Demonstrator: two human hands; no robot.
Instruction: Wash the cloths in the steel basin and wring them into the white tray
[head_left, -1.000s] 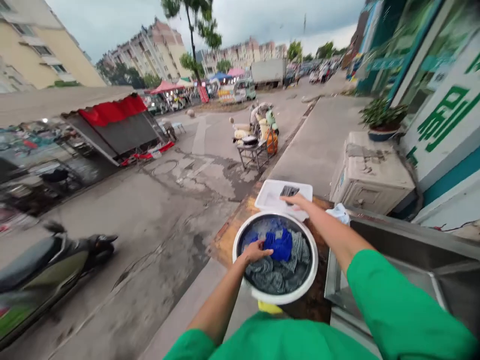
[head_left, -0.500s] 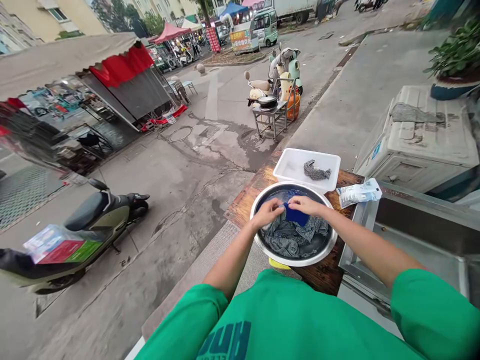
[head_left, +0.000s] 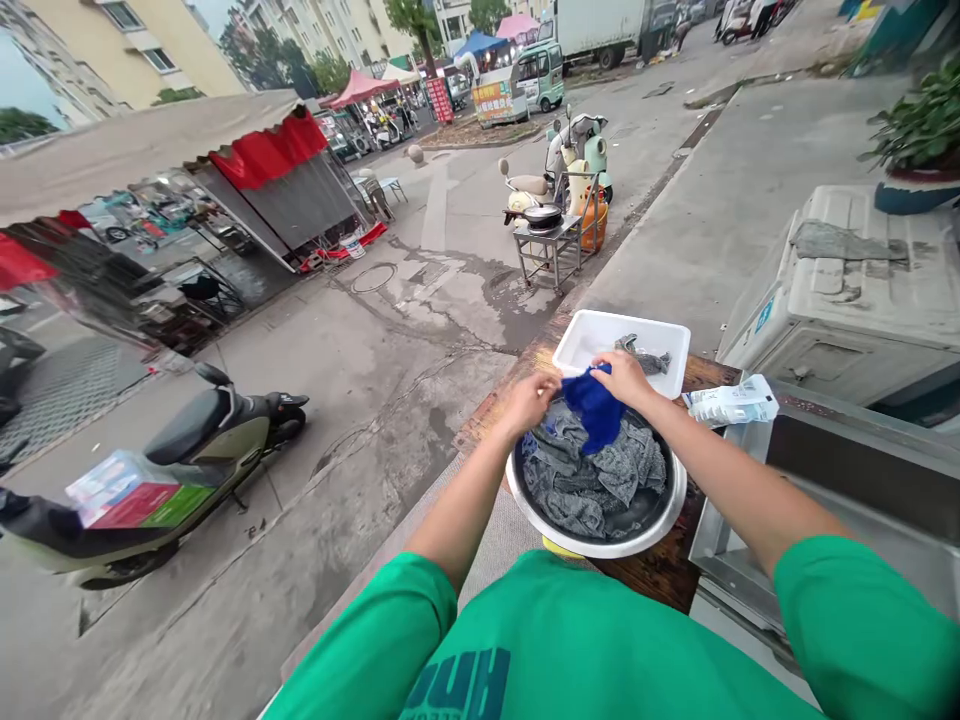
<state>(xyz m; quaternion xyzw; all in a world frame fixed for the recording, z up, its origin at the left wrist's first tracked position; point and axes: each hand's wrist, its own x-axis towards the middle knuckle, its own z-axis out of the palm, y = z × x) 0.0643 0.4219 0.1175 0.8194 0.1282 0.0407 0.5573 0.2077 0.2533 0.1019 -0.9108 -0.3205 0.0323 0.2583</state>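
Note:
A blue cloth (head_left: 596,408) hangs stretched between my two hands, its lower end down over the basin. My left hand (head_left: 531,400) pinches its left upper corner, and my right hand (head_left: 622,378) grips the right upper edge. Beneath them is a round metal basin (head_left: 679,492) with a dark inside, holding several wet grey cloths (head_left: 577,490). Behind the basin stands a white plastic tray (head_left: 589,335), where a crumpled grey cloth (head_left: 646,358) lies, partly covered by my right hand.
The basin and tray stand on a wooden table (head_left: 675,575). A white-and-blue packet (head_left: 731,402) lies at its right, by a metal sink-like unit (head_left: 720,520). An outdoor air-conditioner unit (head_left: 847,300) is beyond. A parked scooter (head_left: 187,430) stands at the left.
Both hands have lifted the blue cloth up out of the basin, so it hangs longer between them. My right hand has moved up and away, now overlapping the tray.

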